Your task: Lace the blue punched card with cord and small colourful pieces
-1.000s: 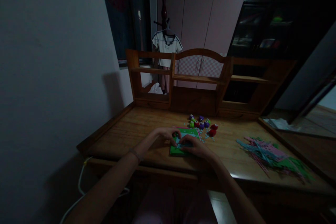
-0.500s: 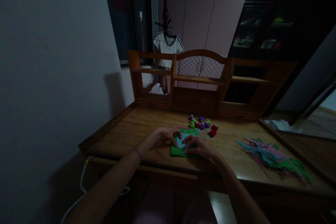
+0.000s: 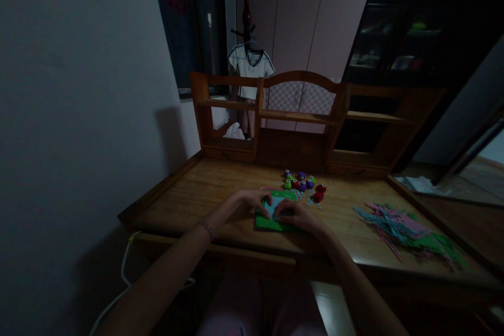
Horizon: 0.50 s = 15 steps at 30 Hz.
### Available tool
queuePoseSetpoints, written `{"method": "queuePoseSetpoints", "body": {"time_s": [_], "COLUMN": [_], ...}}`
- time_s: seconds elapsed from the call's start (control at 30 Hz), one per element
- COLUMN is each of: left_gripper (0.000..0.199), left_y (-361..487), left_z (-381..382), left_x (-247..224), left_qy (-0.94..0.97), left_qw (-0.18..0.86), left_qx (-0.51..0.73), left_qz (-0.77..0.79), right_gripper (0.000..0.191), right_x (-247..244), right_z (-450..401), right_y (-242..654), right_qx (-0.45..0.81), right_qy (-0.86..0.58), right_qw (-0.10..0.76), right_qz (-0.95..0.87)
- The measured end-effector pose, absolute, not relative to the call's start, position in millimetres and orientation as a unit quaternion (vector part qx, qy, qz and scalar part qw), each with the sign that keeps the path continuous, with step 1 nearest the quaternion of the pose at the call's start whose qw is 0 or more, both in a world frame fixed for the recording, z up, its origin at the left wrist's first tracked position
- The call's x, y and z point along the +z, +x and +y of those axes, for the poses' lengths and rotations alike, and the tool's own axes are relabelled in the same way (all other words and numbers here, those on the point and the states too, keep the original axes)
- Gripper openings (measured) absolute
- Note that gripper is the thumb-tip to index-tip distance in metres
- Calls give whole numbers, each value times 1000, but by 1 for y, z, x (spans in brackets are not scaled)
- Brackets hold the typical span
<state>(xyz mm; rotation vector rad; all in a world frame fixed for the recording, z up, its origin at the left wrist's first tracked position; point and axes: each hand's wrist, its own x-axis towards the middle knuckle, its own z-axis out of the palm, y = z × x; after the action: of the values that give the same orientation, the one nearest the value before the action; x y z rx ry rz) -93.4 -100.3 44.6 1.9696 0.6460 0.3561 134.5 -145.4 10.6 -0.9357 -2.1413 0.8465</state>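
Observation:
A green sheet [image 3: 271, 225] with a light blue area [image 3: 276, 203] in its middle lies near the desk's front edge. My left hand [image 3: 255, 200] rests over its left side, thumb and forefinger curved and apart, fingertips on the blue area. From the right, my right hand [image 3: 298, 215] reaches over the sheet, its thumb and fingertips pinched close to the left thumb. A tiny pale speck shows at those tips; its kind cannot be made out. Behind the sheet's top right corner, small pale blue bits [image 3: 310, 201] are scattered.
Several small red, green and purple figures with big eyes [image 3: 302, 186] stand behind the sheet. To the right lies a pile of pink, blue and green strips [image 3: 409, 231]. A wooden shelf unit [image 3: 299, 115] rises at the desk's back; a wall [image 3: 173, 115] bounds the left.
My right fingertips have moved slightly up and left across the sheet, closer to my left thumb. The view has shifted a little; the figures and strips lie as before.

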Motion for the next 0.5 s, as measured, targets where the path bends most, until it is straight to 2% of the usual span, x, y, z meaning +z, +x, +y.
{"method": "queuePoseSetpoints", "body": {"time_s": [0.17,0.5], "left_gripper": [45,44], "left_y": [-83,-79], "left_z": [-77,-68], "left_x": [44,35], "left_qy": [843,860], "left_qw": [435,380], "left_qx": [83,65], "left_qz": [305,335], "right_gripper": [25,25], "right_x": [9,18], "right_z": [-146,-160], "right_y": [131,157], "right_qx": [316,341], "right_qy": [-353,-361], "right_qw": [342,276], "right_qz": [-812,-823]}}
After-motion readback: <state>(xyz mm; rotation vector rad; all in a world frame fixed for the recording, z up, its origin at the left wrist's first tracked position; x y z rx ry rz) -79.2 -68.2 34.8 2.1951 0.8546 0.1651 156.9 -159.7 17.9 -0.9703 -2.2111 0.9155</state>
